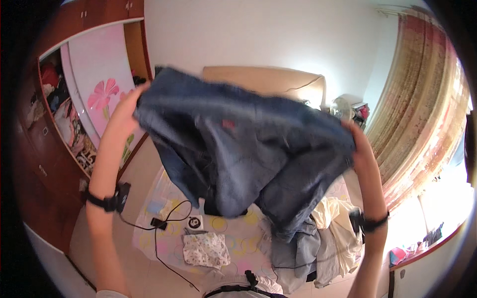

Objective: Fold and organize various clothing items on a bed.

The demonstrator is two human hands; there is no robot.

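Observation:
A dark blue garment (pixel 238 149), blurred by motion and bearing a small red patch, is stretched out in the air before me. My left hand (pixel 136 106) grips its upper left end, and my right hand (pixel 356 143) grips its right end; the cloth hides many of the fingers. Below it, on the bed (pixel 246 242) with a patterned cover, lies a folded white printed cloth (pixel 207 250). Grey-blue clothing (pixel 294 253) and cream clothing (pixel 339 223) lie in a heap at the right. Black straps with devices are worn on both forearms.
A black phone-like device (pixel 159 223), a cable (pixel 156 249) and a small white box (pixel 195 222) lie on the bed's left part. An open wardrobe (pixel 89 93) with clothes stands left. Curtains (pixel 406 104) and a windowsill (pixel 428 247) with small items are right; a fan (pixel 341 107) stands behind.

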